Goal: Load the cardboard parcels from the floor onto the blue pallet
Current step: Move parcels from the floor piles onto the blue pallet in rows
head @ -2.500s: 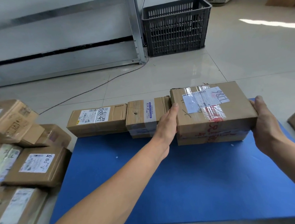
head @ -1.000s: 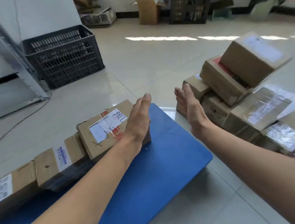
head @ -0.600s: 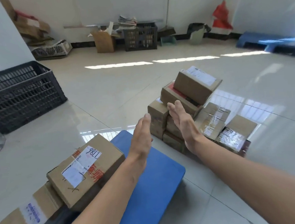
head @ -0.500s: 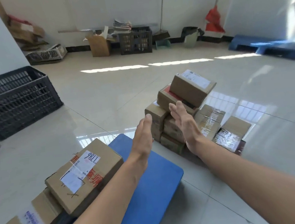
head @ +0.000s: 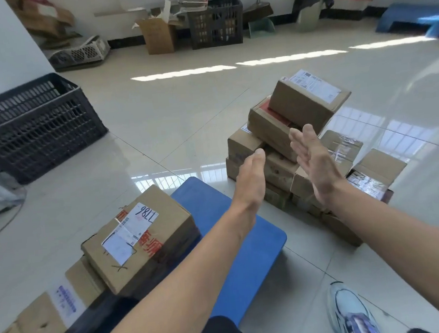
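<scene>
**Between Pallet and Pile: Reach for the Next Parcel**

Above the gap between pallet and pile, the left hand [head: 250,179] and right hand [head: 316,163] are extended with fingers straight, palms facing each other and apart. Neither hand holds or touches anything.

**Progress.** The flat blue plastic pallet [head: 253,259] carries a brown cardboard parcel with a white handwritten label [head: 140,239], set at the far edge. A row of smaller brown cardboard boxes [head: 73,293] adjoins it along that edge. The loose pile of brown cardboard parcels [head: 271,132] sits on the glossy tiled floor [head: 182,116], just beside the pallet's right edge. The bulk of the load appears unmoved; loading is judged to be at an early stage.

**Edges and clearance.**
- The topmost white-labelled carton [head: 308,100] lies tilted on the pile and is the most accessible.
- Most of the blue surface nearer the person is bare.
- A light blue sports shoe [head: 350,311] stands near the pallet's right side.
- The black slatted plastic crate [head: 31,127] stands well apart, left.
</scene>
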Available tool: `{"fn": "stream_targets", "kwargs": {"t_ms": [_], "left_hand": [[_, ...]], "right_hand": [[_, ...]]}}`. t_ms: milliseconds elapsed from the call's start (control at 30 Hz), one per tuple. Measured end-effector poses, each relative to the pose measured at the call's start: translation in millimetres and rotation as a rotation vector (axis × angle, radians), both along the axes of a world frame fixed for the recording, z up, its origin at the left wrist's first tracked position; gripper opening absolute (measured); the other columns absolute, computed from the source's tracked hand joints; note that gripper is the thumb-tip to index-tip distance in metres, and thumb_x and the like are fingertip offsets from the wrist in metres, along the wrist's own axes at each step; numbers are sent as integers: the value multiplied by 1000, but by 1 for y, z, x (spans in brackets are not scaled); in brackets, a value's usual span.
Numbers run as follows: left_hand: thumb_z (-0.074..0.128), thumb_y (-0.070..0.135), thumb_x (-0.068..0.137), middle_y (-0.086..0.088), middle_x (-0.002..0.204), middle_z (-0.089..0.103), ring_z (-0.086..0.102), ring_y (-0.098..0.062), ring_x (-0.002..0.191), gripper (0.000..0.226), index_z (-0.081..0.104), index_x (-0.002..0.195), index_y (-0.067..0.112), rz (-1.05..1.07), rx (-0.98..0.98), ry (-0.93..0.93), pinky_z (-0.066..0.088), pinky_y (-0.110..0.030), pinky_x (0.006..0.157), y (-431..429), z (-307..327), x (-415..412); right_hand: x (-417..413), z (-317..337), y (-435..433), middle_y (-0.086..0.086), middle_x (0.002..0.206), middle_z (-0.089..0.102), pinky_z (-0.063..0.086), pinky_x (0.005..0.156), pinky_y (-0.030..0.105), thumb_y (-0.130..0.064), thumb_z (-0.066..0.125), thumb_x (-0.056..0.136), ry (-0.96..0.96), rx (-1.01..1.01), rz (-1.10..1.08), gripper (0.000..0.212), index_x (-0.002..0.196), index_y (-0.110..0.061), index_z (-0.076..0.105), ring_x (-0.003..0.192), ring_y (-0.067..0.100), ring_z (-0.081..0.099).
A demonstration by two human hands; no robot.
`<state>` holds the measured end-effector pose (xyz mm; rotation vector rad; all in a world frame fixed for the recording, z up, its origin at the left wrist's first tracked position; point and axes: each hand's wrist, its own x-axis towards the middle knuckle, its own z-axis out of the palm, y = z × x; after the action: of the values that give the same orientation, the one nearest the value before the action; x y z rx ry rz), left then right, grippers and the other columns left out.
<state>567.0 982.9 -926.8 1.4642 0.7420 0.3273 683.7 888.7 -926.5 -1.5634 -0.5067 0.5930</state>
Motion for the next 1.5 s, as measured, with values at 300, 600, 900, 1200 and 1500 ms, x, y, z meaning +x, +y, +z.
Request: {"fn": "stream_targets", "kwargs": {"t_ms": [300,600,900,1200,1500], "left_hand": [[31,64,104,5,155,46,38,-15,146,63,44,154,28,-31,59,-14,33,-49,122,5,12,90],[30,54,107,29,102,55,51,3,102,29,54,91,48,12,116,-45,45,-35,93,16,18,170],[32,58,105,1,139,55,52,-17,126,32,54,122,41,27,41,-52,40,-48,113,-1,-4,226],[37,62,101,6,161,36,38,-17,145,64,32,159,34,187,-31,-41,30,-49,123,-8,-10,262],[35,67,97,16,170,21,18,-11,156,75,21,164,35,236,-26,-91,16,-47,128,-6,-17,261]], "right_hand": [[65,-6,-25,-13,165,32,13,128,42,-66,28,104,42,42,-117,69,159,-25,35,150,2,30],[134,-21,-31,-16,167,26,14,128,40,-68,33,98,48,95,-246,73,162,-32,26,152,4,24],[211,-18,-19,-15,169,22,11,128,40,-62,31,105,61,103,-305,63,161,-35,25,155,9,19],[251,-23,-5,-25,152,42,24,96,10,-62,36,104,47,87,-253,60,156,-32,41,121,-21,38],[273,-24,9,-15,79,69,45,77,26,-65,43,93,9,4,-195,54,85,-18,69,72,2,60]]}}
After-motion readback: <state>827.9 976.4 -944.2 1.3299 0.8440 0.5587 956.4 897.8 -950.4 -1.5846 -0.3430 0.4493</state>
